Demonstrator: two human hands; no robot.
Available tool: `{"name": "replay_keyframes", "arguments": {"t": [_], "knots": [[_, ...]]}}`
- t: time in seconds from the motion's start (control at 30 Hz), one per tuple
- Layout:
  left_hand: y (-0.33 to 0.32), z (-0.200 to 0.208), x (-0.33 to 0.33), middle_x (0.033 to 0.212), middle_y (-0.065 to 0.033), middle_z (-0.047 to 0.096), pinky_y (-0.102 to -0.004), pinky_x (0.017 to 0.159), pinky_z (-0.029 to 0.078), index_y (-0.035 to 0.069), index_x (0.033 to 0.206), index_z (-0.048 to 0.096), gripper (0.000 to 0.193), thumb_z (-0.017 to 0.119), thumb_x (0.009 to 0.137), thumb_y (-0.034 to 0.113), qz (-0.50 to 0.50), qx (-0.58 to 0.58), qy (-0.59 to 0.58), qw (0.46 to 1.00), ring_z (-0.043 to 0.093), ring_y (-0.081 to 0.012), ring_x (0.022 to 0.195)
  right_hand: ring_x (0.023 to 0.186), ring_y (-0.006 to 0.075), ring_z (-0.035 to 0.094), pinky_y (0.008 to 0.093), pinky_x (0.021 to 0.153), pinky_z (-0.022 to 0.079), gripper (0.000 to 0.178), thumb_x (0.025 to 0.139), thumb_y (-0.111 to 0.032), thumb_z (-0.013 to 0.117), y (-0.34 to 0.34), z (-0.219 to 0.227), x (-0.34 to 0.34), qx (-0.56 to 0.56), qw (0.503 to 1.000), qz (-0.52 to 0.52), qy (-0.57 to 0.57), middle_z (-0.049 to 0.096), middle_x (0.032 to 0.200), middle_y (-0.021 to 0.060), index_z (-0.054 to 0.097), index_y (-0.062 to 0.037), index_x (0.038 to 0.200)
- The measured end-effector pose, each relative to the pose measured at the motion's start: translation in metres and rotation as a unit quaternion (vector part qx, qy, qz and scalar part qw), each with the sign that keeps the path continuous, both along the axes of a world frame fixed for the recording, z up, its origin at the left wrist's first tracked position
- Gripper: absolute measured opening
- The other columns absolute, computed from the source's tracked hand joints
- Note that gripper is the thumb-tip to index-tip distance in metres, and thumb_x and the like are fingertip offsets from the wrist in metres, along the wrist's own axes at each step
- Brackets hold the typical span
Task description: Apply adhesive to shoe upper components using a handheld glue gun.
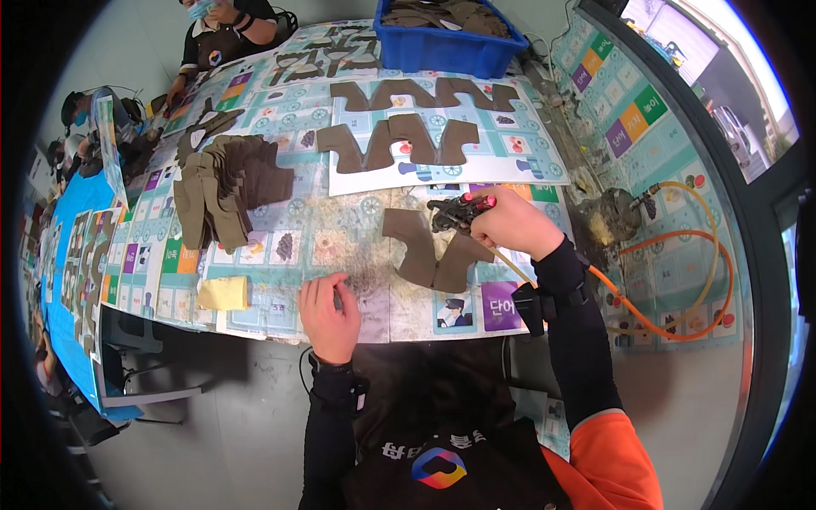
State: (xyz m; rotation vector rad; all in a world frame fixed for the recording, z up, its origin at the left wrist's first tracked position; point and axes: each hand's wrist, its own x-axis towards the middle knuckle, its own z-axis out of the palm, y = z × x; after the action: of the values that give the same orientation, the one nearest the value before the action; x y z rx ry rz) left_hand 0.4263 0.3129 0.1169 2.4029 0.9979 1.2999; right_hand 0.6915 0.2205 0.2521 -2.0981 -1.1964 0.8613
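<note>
My right hand [510, 225] grips a dark spray gun [459, 210] with a red knob, held just over a brown fabric cut piece [425, 251] lying on the table. An orange hose [671, 327] runs from the gun off to the right. My left hand [330, 314] rests on the table's front edge with fingers loosely curled and nothing in it, a little left of the piece.
A stack of brown cut pieces [225, 187] lies at the left, with a yellow sponge [223, 293] near the front edge. More cut pieces [395, 144] lie further back on a printed mat. A blue bin [446, 47] stands at the far end. Other people work at the upper left.
</note>
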Motion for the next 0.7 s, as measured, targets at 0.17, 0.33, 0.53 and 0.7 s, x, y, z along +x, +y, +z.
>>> {"name": "replay_keyframes", "arguments": {"t": [0.17,0.33,0.53,0.7], "knots": [[-0.001,0.002,0.002,0.079,-0.0099,0.058,-0.0389,0.072,0.042,0.004,0.091,0.061,0.010,0.058,0.082,-0.002,-0.003,-0.012,0.004,1.000,0.055,-0.0288,0.073,0.058,0.0285,0.059,0.0356,0.058,0.046,0.020,0.067,-0.011,0.058,-0.006,-0.005,0.004,0.000,0.998,0.032,-0.050,0.060,0.064,0.0168,0.061,0.0057,0.078],[-0.001,0.001,0.001,0.079,-0.0095,0.058,-0.0384,0.071,0.042,0.004,0.091,0.062,0.011,0.058,0.082,-0.002,-0.001,-0.012,0.006,1.000,0.055,-0.0280,0.073,0.056,0.0334,0.056,0.0382,0.057,0.045,0.020,0.066,-0.012,0.058,-0.011,-0.008,0.003,-0.010,1.000,0.014,-0.017,0.058,0.062,0.0207,0.059,0.0056,0.077],[0.000,0.000,0.003,0.077,-0.0090,0.058,-0.0386,0.067,0.040,0.005,0.091,0.062,0.014,0.058,0.081,-0.002,-0.006,-0.006,0.000,1.000,0.053,-0.0280,0.071,0.059,0.0346,0.056,0.0385,0.059,0.046,0.027,0.065,-0.010,0.060,-0.021,-0.004,-0.001,-0.020,1.000,-0.008,-0.004,0.060,0.065,0.0215,0.064,0.0050,0.087],[0.000,-0.001,0.001,0.076,-0.0087,0.057,-0.0385,0.067,0.040,0.005,0.091,0.062,0.013,0.058,0.081,-0.001,-0.004,-0.003,-0.001,1.000,0.053,-0.0275,0.070,0.064,0.0372,0.055,0.0385,0.063,0.046,0.034,0.067,-0.010,0.061,-0.028,-0.001,-0.007,-0.017,1.000,-0.003,-0.006,0.061,0.071,0.0227,0.067,0.0033,0.098]]}}
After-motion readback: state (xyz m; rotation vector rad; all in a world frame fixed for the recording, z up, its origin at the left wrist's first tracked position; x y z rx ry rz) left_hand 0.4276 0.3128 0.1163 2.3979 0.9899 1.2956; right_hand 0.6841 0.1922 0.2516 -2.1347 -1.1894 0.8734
